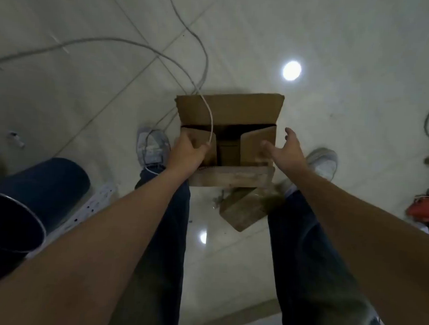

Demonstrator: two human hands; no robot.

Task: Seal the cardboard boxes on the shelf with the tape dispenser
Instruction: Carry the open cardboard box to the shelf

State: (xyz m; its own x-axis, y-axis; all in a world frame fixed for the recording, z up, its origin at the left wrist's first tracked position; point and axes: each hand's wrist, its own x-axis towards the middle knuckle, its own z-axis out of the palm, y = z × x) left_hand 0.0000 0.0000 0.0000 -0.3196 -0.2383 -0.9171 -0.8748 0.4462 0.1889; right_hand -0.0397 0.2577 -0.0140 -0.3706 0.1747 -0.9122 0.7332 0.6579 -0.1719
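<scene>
Brown cardboard box (230, 109) sits on the floor (335, 69) between the person's shoes, with its top flaps open. No tape dispenser is in sight. A white cable (211, 123) runs over the box, right by the left hand (189, 151). I think the cable could get caught under a flap as it folds down, or tug the box. Both arms reach straight down. The left hand's grip is clenched on the left flap (210, 154). The right hand (285, 153) is released, fingers spread, just beside the right flap (256, 144), holding nothing.
</scene>
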